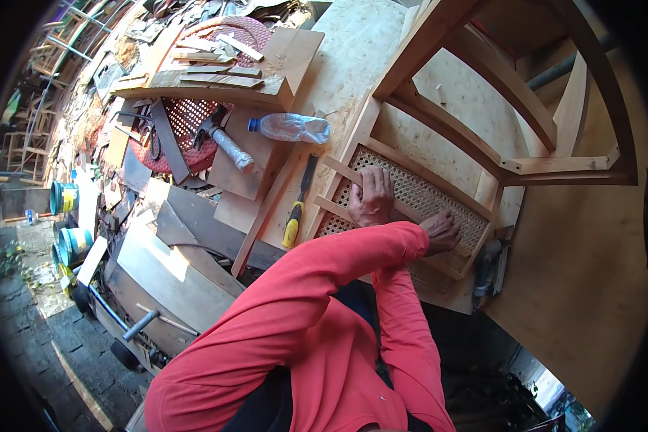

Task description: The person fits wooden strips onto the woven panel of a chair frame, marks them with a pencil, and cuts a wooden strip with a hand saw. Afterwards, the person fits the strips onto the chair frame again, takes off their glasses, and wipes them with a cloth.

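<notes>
You're in a woodworking shop, by the look of it: a chisel (pixel 296 216) near mid-frame, a hammer (pixel 227 147) to its upper left, offcuts (pixel 219 78) heaped above that, boards (pixel 173 266) at lower left, and an unfinished-looking wooden frame (pixel 507 90) at your upper right.

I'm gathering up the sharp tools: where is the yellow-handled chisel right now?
In the head view, the yellow-handled chisel lies left of centre, just left of the cane-panelled wooden frame and below the clear plastic bottle.
</notes>
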A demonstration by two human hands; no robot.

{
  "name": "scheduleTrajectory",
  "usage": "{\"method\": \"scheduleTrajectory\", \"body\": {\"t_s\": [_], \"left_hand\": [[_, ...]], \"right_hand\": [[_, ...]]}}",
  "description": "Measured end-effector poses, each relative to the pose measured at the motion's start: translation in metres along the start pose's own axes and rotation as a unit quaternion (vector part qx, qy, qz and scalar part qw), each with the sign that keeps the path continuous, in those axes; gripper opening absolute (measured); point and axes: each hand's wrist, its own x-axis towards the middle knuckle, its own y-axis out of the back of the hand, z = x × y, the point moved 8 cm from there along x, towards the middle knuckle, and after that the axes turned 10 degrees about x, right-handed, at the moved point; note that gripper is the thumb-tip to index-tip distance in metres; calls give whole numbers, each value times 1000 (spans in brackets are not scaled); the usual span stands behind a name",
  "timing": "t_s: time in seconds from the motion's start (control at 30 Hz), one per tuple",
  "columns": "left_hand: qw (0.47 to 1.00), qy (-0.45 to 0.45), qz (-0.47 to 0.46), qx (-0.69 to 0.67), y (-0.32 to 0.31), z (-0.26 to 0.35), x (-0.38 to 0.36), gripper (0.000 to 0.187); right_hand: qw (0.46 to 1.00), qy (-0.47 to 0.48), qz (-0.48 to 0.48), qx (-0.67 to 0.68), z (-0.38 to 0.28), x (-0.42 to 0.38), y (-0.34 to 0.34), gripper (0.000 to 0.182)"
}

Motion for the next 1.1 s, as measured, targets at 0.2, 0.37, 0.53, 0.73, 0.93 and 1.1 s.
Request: {"method": "scheduleTrajectory", "body": {"t_s": [0.2,0.37,0.53,0.73,0.93,1.1], "left_hand": [[1000,-5,0,-14,2,-1,-1,24],[1000,-8,3,-15,6,-2,-1,24],[1000,-11,6,-6,9,-2,-2,24],[1000,0,-5,-19,2,-1,1,27],[999,-9,-38,-28,7,-3,-2,35],[997,-24,-68,-29,9,-3,-1,28]], "right_hand": [[1000,3,1,-6,-2,1,0,34],[1000,8,5,-28,-3,2,-2,35],[999,-8,-3,-40,-3,3,-3,36],[999,-13,-4,-34,-1,3,-4,36],[1000,-15,-1,-20,-1,2,-1,39],[1000,-25,-4,-8,-1,2,-1,38]]}}
